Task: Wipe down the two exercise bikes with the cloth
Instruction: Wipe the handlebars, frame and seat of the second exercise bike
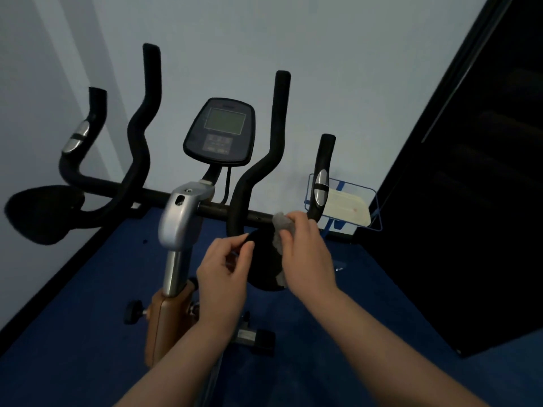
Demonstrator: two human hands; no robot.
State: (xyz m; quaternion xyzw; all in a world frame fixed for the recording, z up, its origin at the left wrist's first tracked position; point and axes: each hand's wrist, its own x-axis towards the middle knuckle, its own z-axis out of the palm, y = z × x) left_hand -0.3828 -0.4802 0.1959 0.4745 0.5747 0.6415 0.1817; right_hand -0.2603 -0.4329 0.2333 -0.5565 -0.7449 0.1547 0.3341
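Bike: one exercise bike point(179, 218) stands on blue floor point(73, 333) against a pale wall point(338, 69).
Console: its display point(219, 131) sits between the black handlebars point(258, 171).
Right hand point(305, 254): grip closed around the grey cloth point(283, 227), pressing it on the black elbow pad point(264, 265).
Left hand point(224, 271): grip pinches the pad's left edge.
Rack: blue wire rack point(345, 205) just behind the right handlebar.

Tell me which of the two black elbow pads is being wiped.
The right pad, low at the middle of the picture. The right hand presses the grey cloth on it and the left hand pinches its edge. The left pad stands untouched.
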